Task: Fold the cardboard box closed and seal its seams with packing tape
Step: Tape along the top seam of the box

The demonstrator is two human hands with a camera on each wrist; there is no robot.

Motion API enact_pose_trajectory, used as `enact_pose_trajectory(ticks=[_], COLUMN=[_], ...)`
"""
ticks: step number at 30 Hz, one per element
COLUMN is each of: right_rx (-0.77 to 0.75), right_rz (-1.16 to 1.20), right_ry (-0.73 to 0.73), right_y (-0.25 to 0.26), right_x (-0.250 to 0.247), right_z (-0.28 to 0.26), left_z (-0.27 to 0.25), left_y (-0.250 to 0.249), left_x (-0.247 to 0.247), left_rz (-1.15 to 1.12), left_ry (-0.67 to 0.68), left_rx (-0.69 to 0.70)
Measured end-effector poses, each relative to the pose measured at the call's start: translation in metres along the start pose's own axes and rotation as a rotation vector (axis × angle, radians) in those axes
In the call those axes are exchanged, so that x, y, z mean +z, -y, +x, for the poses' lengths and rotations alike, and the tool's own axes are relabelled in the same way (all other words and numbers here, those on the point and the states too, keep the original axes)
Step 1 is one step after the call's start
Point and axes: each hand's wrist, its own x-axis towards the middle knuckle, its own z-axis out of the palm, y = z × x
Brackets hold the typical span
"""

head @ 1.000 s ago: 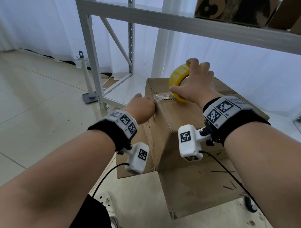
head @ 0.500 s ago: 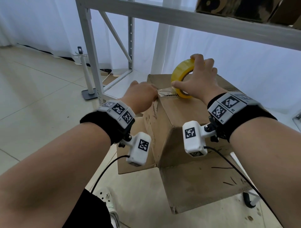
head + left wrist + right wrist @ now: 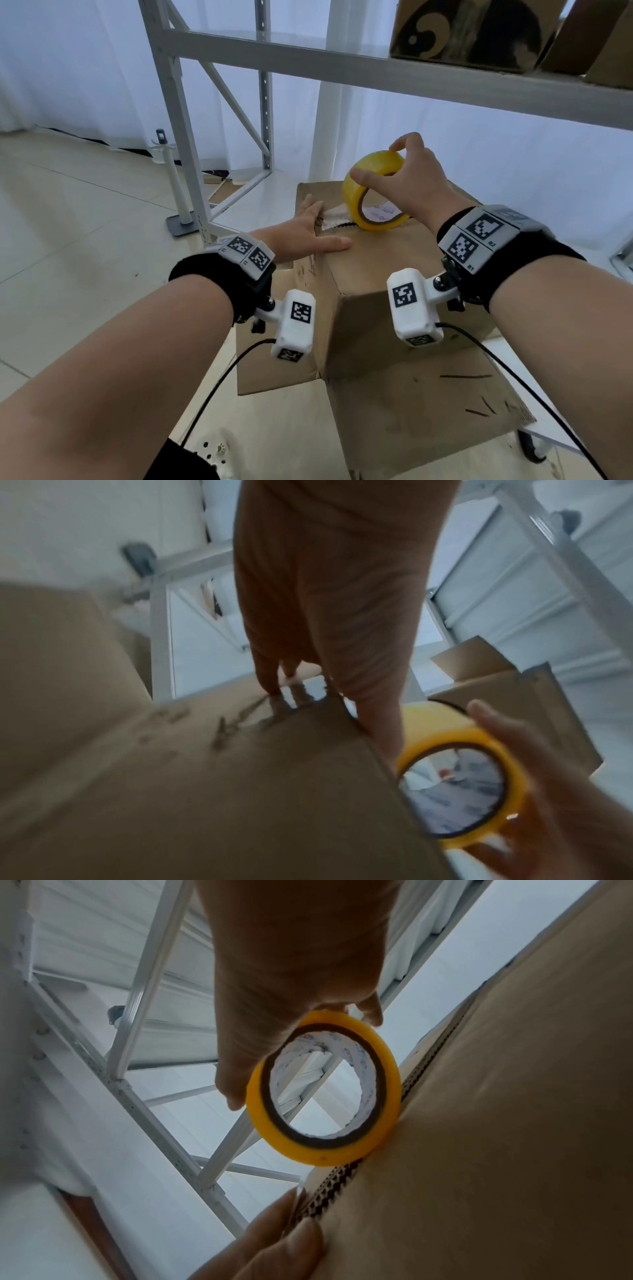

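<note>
- The cardboard box is seen standing below a grey metal shelf rack, with its lower flaps spread on the floor
- The roll of yellow packing tape is held upright on the box's top seam, gripped at its rim by the curled thumb and fingers of the right hand
- A short strip of tape is drawn from the roll towards the box's left edge
- The left hand is laid flat, fingers straight, on that top left edge, pressing the tape's end

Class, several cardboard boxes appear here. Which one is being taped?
The plain box under both hands, with the yellow tape roll standing on its top; the others sit untouched on the shelf.
</note>
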Motion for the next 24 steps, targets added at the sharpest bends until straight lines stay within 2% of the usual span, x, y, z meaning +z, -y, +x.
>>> enact_pose_trajectory(ticks=[3,8,12,16,19,24], right_rx=[0.015,-0.026,0.005,-0.072,-0.066,-0.087], right_rz=[-0.023,-0.132,-0.167,-0.219,-0.166,-0.232], right_ry=[0.006,-0.024,0.016,0.054,0.055,0.035], right_y=[0.008,0.016,0.016,0.017,0.017,0.024], right_x=[0.0,0.011,0.011,0.008,0.008,0.01], right_z=[0.005,0.006,0.016,0.027,0.031,0.032], left_z=[0.003,0.011,0.009,0.007,0.011,0.01], left_y=[0.004,0.006,-0.001,-0.012,-0.021,-0.026], left_x=[-0.013,-0.036,-0.03,-0.021,-0.019,-0.015], left_rz=[0.009,0.039,0.25,0.543,0.655,0.609], left_ry=[0.017,0.074,0.07,0.081,0.065,0.04], left_rx=[0.009,-0.054,-0.085,-0.136,-0.186,-0.2])
